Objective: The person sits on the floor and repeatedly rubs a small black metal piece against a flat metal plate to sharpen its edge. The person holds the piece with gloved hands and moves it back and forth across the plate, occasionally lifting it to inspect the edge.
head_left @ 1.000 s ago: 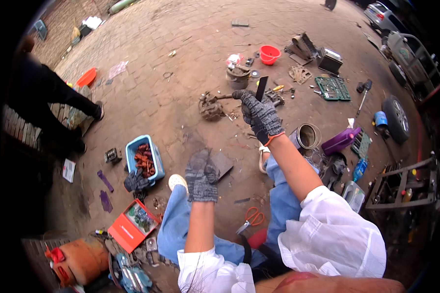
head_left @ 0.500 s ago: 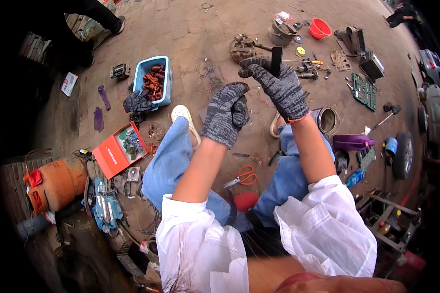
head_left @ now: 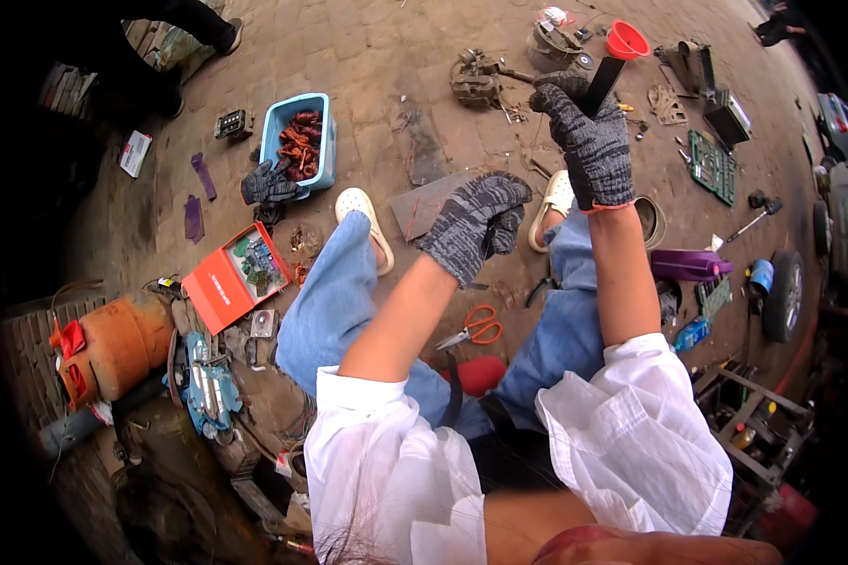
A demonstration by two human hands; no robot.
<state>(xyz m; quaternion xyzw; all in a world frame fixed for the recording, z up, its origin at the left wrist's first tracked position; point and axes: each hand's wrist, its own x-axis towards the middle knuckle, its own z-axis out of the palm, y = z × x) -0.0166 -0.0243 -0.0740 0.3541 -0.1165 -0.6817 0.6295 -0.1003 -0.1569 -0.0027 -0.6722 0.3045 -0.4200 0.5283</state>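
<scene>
Out over the paving, right hand point(head_left: 589, 146): raised, in a dark grey knit glove, fingers wrapped tight around a flat black strip.
Black strip point(head_left: 602, 87): in that fist, tilted, its free end standing clear of the glove; from where I am it overlaps the lower edge of the red bucket point(head_left: 628, 39) farther off.
Left hand point(head_left: 476, 226): gloved alike, lower and apart from the right; the fingers are bent and their tips hidden, so I cannot tell whether they meet or pinch anything.
Flat grey plate point(head_left: 415, 209): on the ground between the two pale clogs point(head_left: 357, 204), partly covered by the left glove.
Scissors point(head_left: 466, 331): orange-handled, lying between the knees.
Blue tub point(head_left: 329, 141): off to the left, heaped with reddish-brown pieces point(head_left: 301, 143), an empty glove point(head_left: 269, 183) at its near corner.
Red box point(head_left: 219, 292): open beside the left leg, small greenish parts inside.
Orange gas cylinder point(head_left: 127, 344): at the far left, past the box.
Right side: a purple jug point(head_left: 683, 266), a green tool case point(head_left: 711, 168) and a wheel point(head_left: 784, 297).
Greasy metal part point(head_left: 474, 85): on the bricks beyond the hands.
Another person: dark-trousered leg point(head_left: 193, 24) at upper left.
</scene>
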